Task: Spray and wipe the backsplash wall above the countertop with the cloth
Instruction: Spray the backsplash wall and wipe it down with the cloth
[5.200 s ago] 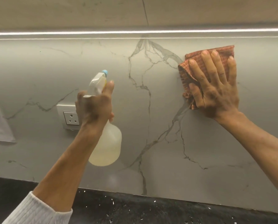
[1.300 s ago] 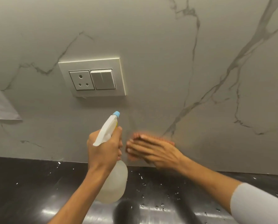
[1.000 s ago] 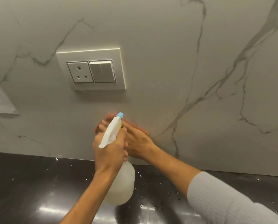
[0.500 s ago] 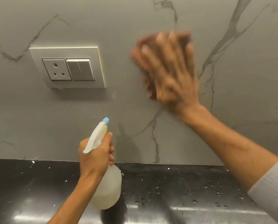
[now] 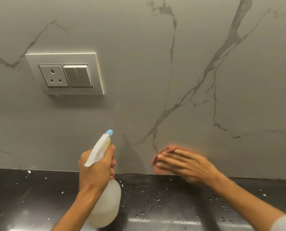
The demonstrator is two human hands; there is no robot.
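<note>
The right hand [image 5: 184,165] presses the soft, limp cloth [image 5: 162,151] flat against the backsplash wall [image 5: 139,64], near its bottom edge. The left hand [image 5: 97,169] is wrapped around the spray bottle [image 5: 105,202] neck; it looks light.

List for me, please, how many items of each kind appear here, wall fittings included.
Spray bottle: 1
Cloth: 1, mostly hidden under the right hand
Socket-and-switch plate: 1
Hands: 2, the left hand holding the bottle
Total: 5
</note>
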